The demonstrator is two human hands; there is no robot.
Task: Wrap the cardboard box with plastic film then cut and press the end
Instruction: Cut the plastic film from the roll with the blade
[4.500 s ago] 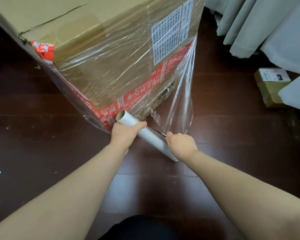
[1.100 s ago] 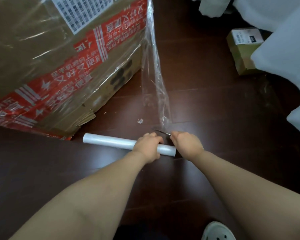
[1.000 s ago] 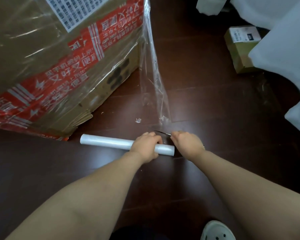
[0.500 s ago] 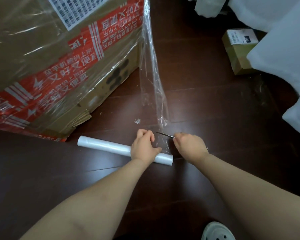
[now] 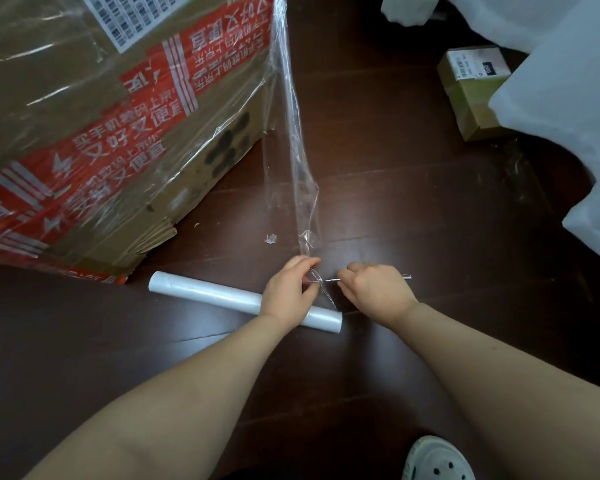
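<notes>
left grip (image 5: 288,289) off roll (image 5: 205,292), now pinching film (image 5: 302,174) | right grip (image 5: 374,289) holds blade (image 5: 326,280) at strand | cut imminent

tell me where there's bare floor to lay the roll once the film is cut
Widest bare floor: left of the roll, near side of the box. Another patch lies between the film strand and the small box. A narrower one sits between the forearms, above the shoe. Crowded: around the left hand and right hand, where film, roll and blade meet.
</notes>
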